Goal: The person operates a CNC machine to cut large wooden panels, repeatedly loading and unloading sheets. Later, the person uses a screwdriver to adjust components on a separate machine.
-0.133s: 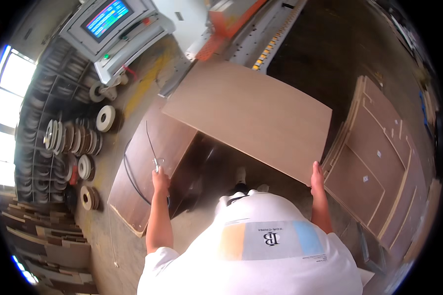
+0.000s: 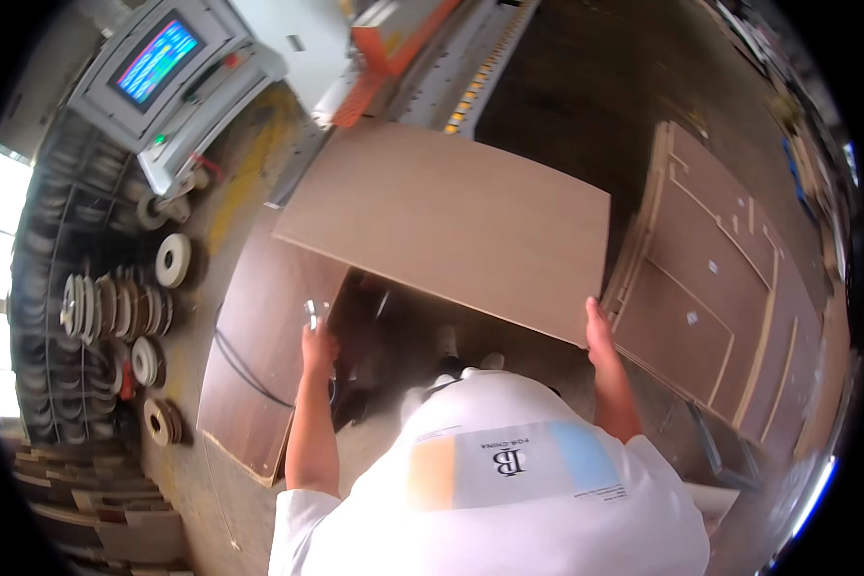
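A large flat brown board (image 2: 451, 226) lies across in front of me, its far left end at the machine and its near left part over a dark brown panel (image 2: 264, 317). My right hand (image 2: 600, 331) grips the board's near right corner; its fingers are partly hidden below the edge. My left hand (image 2: 319, 348) is closed around an air blow gun (image 2: 314, 312) with a shiny metal top, held over the edge of the dark panel. A black hose (image 2: 245, 370) curves across that panel toward my left forearm.
The machine has an orange guard (image 2: 379, 43) and a control console (image 2: 168, 82) with a lit screen. Edge-band rolls (image 2: 120, 305) stand on the left. A stack of brown boards (image 2: 706, 278) is at the right, with cut pieces (image 2: 115, 509) at the lower left.
The view has shifted, so the scene sits farther left. The blow gun's long thin nozzle, plain before, no longer stands out. My right hand keeps its place at the board's corner.
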A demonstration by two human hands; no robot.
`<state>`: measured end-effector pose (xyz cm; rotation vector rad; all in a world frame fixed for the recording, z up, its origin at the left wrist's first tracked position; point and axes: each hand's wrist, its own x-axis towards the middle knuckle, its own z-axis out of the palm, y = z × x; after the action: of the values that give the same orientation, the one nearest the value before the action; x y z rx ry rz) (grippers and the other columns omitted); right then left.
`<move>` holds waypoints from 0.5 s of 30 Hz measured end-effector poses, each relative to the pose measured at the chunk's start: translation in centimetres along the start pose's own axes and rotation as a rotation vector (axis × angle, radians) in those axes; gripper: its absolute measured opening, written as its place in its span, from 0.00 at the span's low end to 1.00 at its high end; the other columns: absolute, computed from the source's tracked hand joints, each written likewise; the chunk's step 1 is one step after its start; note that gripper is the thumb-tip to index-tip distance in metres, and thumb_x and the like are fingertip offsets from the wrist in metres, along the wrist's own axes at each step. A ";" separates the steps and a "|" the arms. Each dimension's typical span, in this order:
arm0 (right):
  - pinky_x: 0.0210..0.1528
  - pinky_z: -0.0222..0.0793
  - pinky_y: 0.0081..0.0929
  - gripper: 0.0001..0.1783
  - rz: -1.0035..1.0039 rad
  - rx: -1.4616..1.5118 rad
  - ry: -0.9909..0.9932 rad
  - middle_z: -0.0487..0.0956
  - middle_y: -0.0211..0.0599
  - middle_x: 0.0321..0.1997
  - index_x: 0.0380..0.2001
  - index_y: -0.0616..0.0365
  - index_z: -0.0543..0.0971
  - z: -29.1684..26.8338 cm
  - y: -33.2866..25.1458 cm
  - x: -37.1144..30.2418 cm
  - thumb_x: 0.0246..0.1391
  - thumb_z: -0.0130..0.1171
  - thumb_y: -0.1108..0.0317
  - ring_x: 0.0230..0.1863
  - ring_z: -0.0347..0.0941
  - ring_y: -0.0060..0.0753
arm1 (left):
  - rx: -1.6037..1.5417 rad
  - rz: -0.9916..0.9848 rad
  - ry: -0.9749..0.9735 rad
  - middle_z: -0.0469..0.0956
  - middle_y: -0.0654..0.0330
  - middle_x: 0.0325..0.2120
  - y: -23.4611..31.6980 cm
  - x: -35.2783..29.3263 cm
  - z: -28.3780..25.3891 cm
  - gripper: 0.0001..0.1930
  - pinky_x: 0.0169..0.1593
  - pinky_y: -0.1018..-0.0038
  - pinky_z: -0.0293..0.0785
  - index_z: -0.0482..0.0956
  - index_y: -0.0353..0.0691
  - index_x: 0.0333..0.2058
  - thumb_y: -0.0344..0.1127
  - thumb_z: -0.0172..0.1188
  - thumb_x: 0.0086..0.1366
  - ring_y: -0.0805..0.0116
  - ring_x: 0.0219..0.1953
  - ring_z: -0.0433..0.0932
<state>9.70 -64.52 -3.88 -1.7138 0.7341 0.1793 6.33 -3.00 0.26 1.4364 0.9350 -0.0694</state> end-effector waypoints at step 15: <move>0.39 0.74 0.30 0.31 0.212 0.119 -0.055 0.84 0.34 0.44 0.50 0.61 0.84 -0.1 3.2 -1.7 0.67 0.55 0.42 0.41 0.78 0.26 | 0.202 0.049 -0.625 0.78 0.69 0.25 -0.6 -2.8 4.9 0.05 0.26 0.81 0.68 0.81 0.43 0.38 0.33 0.69 0.66 0.81 0.24 0.74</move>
<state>6.53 -64.27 -5.65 -1.5114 0.8689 0.3218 6.60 -8.70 0.72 1.4901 0.3835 -0.5570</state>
